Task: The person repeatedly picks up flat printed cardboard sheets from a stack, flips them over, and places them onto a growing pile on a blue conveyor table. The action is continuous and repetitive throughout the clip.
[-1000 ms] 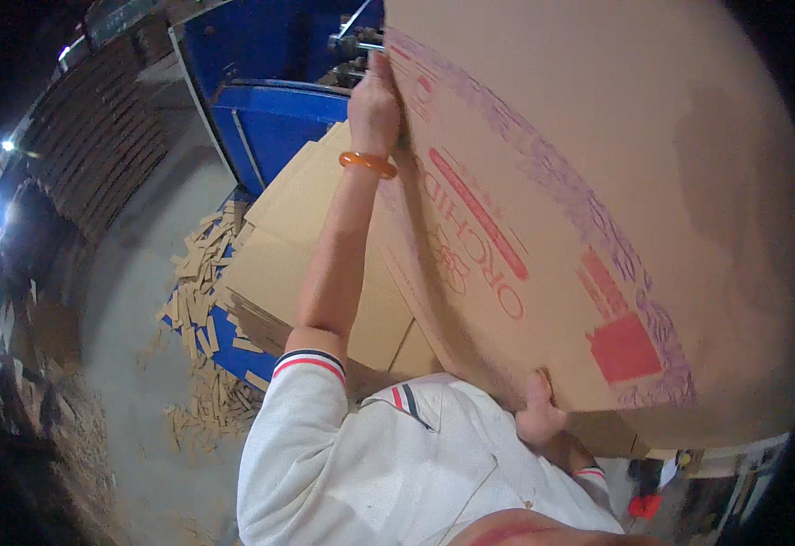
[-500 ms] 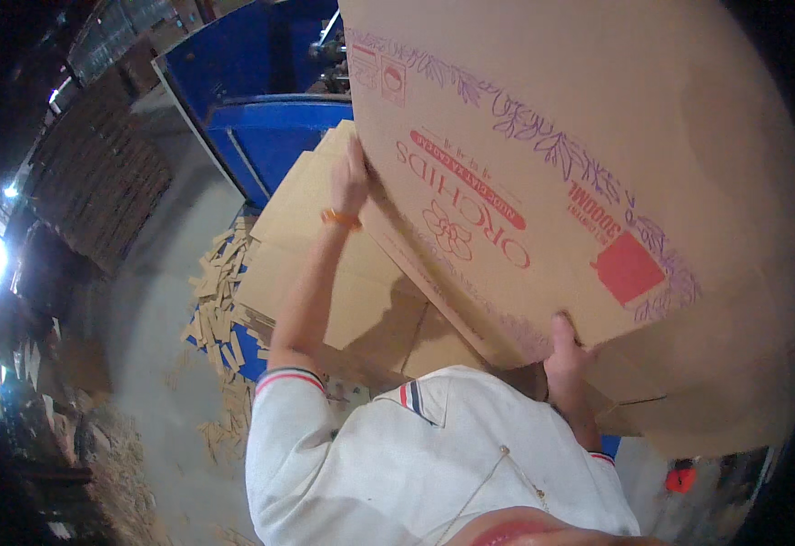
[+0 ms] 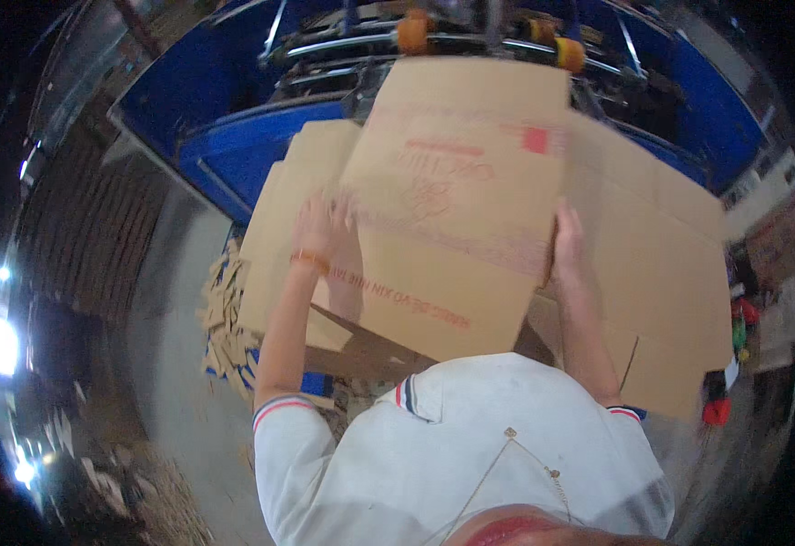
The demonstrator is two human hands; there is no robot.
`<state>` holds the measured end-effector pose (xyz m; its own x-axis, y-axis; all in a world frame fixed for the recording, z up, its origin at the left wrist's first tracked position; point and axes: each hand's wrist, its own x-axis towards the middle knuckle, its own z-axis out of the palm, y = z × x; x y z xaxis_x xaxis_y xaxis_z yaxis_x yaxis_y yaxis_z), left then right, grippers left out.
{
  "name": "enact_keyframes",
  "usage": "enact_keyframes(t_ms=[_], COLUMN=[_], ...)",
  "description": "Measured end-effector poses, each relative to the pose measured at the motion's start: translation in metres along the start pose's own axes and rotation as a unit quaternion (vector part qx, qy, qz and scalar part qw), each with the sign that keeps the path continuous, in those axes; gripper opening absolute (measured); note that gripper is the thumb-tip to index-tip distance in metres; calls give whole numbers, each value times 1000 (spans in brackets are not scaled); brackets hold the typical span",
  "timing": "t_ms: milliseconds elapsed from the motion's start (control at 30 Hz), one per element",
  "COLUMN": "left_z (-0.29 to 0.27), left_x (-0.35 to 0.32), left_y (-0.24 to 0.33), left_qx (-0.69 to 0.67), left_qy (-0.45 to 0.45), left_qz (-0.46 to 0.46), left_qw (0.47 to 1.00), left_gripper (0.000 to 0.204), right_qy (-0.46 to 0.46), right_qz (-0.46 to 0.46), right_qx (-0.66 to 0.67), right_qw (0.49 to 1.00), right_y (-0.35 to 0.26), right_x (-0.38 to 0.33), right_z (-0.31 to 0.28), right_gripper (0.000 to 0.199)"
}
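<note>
A flattened cardboard box (image 3: 452, 227) with red and purple print lies before me, its far end reaching under the rollers of a blue machine. My left hand (image 3: 323, 227), an orange band at its wrist, rests at the box's left edge with fingers spread over the board. Along the opposite edge, my right hand (image 3: 568, 246) holds the box side; its thumb and fingertips are partly hidden and slightly blurred. Beneath and left of the printed box is a stack of plain cardboard (image 3: 275, 218). To the right of my right hand spreads another plain cardboard panel (image 3: 652, 246).
The blue machine (image 3: 243, 136) spans the far side, with a metal shaft and orange rollers (image 3: 413, 33). Cardboard scraps (image 3: 226, 314) are heaped at the left by the grey floor (image 3: 156, 300). Stacked cardboard (image 3: 84, 218) stands farther left. A red object (image 3: 716, 409) is at the lower right.
The printed box has come down from a raised, tilted position at the right to lie flat in front of me. Both hands moved with it, and my view has turned toward the machine.
</note>
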<state>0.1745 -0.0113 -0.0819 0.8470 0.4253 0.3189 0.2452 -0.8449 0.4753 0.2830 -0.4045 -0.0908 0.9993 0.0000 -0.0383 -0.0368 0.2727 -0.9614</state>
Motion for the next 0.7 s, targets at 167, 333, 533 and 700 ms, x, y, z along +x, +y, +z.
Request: enact_keyframes(t_ms=[167,333,533,700], left_z=[-25,-4,-33,-52], left_x=[-111,-149,-136,-102], left_y=[66,88,77,53], left_qx=[-9,54,-135,-225], left_qy=[-205,-164,29,339], left_qz=[272,337,292,0], left_qw=[940,926,946,914], left_gripper=[66,69,41,23], right_qy=[50,-1,326,657], right_qz=[-129,11,-205,-135], right_qx=[-409,-245,-678,-292], right_qw=[902,969,626,682], right_y=[14,-7,34,34], right_x=[9,-27,-129,-208], right_z=[-17,-38,-337,-469], right_gripper=[36,43,39,53])
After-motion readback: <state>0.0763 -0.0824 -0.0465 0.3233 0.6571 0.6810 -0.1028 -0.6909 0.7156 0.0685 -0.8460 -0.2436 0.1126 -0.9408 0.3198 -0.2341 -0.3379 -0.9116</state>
